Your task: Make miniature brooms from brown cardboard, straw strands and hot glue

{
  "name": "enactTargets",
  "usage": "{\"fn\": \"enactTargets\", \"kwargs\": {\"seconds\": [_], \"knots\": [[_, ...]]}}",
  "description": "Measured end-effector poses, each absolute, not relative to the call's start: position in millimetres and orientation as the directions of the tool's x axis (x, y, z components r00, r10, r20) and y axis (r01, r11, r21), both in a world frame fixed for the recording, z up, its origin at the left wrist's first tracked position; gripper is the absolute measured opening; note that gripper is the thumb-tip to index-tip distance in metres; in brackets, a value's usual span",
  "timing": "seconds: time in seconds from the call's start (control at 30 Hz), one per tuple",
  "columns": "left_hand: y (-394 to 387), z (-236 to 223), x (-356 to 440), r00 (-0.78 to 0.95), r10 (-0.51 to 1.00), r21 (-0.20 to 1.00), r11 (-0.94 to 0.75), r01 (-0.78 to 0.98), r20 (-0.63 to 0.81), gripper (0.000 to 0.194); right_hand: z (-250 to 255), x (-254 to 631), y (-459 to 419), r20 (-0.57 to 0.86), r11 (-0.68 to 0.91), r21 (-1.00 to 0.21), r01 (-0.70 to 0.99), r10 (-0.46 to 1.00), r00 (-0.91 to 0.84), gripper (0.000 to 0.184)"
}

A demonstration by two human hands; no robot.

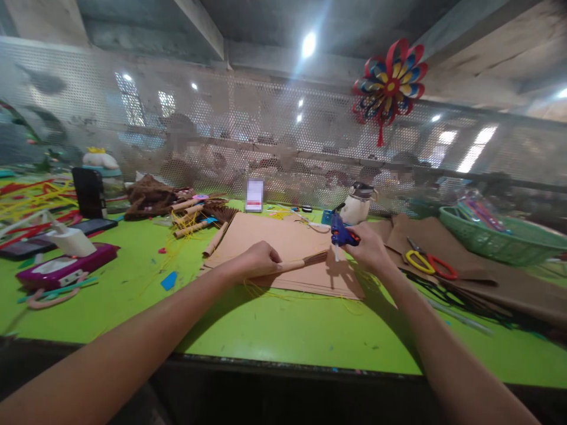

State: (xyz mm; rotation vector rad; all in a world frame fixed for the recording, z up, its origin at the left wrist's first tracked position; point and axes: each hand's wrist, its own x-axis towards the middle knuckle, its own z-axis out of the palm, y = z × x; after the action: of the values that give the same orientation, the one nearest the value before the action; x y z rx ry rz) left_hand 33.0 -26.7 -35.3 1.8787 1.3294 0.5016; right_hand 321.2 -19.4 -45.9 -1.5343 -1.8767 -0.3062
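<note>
My left hand [260, 258] is closed around a rolled brown paper tube [292, 266], which has a darker pleated strip at its right end. In my right hand [371, 247] is a blue hot glue gun [339, 231], its nozzle pointing down just right of the tube's dark end. Whether the nozzle touches the strip I cannot tell. Both hands are over a stack of brown paper sheets [270, 227] on the green table [283, 330]. Yellow strings lie along the stack's front edge.
At left are a purple power strip [66, 267], a dark phone [87, 192] and more paper rolls [188, 215]. A lit phone [254, 196] stands behind the stack. Scissors [432, 264] with yellow and red handles and a green basket [500, 239] are at right.
</note>
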Motion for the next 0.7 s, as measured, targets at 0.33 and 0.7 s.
{"fn": "enactTargets", "kwargs": {"seconds": [0.33, 0.7], "knots": [[-22, -49, 34, 0.393, 0.914, 0.614, -0.366, 0.7, 0.097, 0.022, -44, 316, -22, 0.646, 0.311, -0.267, 0.912, 0.76, -0.07, 0.031], [-24, -62, 29, 0.466, 0.854, 0.482, -0.516, 0.708, 0.23, 0.021, -47, 310, -22, 0.643, 0.316, -0.267, 0.911, 0.762, -0.075, 0.033]]}}
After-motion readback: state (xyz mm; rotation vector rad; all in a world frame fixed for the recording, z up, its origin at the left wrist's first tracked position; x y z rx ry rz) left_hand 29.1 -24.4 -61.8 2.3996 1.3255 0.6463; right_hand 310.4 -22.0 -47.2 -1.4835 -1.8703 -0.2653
